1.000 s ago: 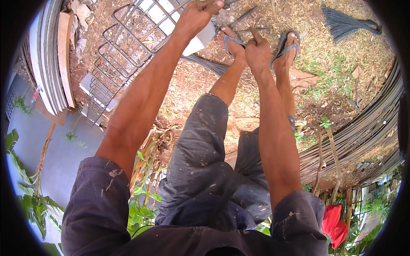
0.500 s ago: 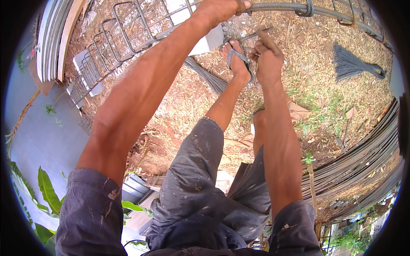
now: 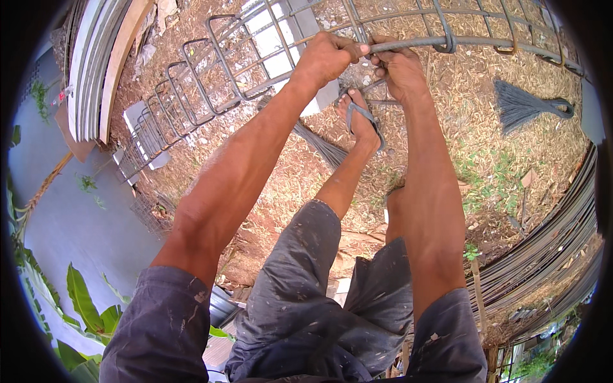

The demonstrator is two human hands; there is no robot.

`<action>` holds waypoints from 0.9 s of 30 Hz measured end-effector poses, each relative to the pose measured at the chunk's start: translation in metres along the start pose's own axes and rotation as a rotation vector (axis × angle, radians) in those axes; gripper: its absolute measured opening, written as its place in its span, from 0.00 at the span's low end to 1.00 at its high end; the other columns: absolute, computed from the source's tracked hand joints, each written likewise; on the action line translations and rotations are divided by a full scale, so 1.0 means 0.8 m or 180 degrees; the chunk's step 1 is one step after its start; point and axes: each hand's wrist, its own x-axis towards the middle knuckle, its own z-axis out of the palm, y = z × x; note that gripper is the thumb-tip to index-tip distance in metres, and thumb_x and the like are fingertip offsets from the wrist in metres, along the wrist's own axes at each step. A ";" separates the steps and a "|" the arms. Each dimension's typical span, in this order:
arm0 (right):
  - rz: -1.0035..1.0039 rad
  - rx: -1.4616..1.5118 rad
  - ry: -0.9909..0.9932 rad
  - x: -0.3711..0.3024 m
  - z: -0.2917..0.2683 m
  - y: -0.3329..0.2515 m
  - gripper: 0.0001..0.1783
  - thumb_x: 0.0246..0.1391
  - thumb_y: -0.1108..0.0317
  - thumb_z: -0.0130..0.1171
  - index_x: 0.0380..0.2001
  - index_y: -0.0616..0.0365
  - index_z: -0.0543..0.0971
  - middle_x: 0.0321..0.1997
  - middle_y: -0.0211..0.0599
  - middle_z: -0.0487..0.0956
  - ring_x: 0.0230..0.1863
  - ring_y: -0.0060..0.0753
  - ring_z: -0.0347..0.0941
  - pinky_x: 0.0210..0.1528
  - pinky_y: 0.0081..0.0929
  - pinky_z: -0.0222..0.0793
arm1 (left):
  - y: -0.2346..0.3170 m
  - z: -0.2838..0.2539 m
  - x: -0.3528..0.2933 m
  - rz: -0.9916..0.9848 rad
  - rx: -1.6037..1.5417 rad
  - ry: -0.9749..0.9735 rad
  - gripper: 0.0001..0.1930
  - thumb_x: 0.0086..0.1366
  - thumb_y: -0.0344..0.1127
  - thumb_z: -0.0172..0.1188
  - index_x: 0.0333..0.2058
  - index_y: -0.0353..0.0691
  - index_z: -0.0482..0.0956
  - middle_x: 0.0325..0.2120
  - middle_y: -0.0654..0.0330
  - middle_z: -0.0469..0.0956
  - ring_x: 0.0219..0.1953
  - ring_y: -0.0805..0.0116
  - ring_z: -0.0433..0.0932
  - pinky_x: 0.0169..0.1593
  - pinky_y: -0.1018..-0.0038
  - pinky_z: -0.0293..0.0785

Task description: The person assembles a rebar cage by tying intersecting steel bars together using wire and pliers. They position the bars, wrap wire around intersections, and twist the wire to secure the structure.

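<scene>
A steel reinforcing cage of long bars and bent square stirrups runs across the top of the view. My left hand is closed around its near long bar, the thumb and forefinger pinched together at a crossing. Close beside it, my right hand has its fingers bent and pressed together against the same bar. Whatever lies between those right fingertips is too small to make out. A thin dark rod shows just below the right hand; I cannot tell whether it is held.
Bundles of tie wire lie on the straw-covered ground, one at the right, another by my sandalled foot. A pale block stands under the cage. Boards lean at upper left; long rods are piled at right.
My right hand has risen to the bar beside my left hand. The cage and both hands appear nearer the middle, as the view has shifted upward and left.
</scene>
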 end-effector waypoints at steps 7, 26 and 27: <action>-0.0052 -0.0505 -0.0295 0.004 -0.004 -0.016 0.13 0.45 0.78 0.57 0.37 0.64 0.82 0.29 0.33 0.78 0.27 0.22 0.68 0.27 0.20 0.62 | 0.007 -0.021 0.007 -0.0380 -0.0180 -0.0634 0.30 0.51 0.63 0.65 0.37 0.40 0.86 0.25 0.55 0.78 0.33 0.64 0.74 0.40 0.66 0.69; -0.0122 0.0034 0.0194 -0.005 0.020 -0.002 0.18 0.47 0.57 0.69 0.31 0.63 0.83 0.25 0.30 0.76 0.28 0.20 0.63 0.31 0.21 0.57 | -0.004 -0.022 0.021 -0.0324 -0.0415 -0.0929 0.26 0.54 0.55 0.66 0.38 0.35 0.85 0.29 0.57 0.81 0.33 0.67 0.74 0.41 0.70 0.70; -0.0075 0.0089 0.0089 -0.005 0.018 -0.004 0.17 0.45 0.58 0.70 0.31 0.62 0.83 0.25 0.29 0.76 0.28 0.20 0.63 0.31 0.21 0.57 | -0.009 -0.023 0.023 -0.0381 -0.0341 -0.0916 0.25 0.54 0.54 0.66 0.38 0.35 0.84 0.30 0.57 0.82 0.33 0.67 0.74 0.42 0.70 0.70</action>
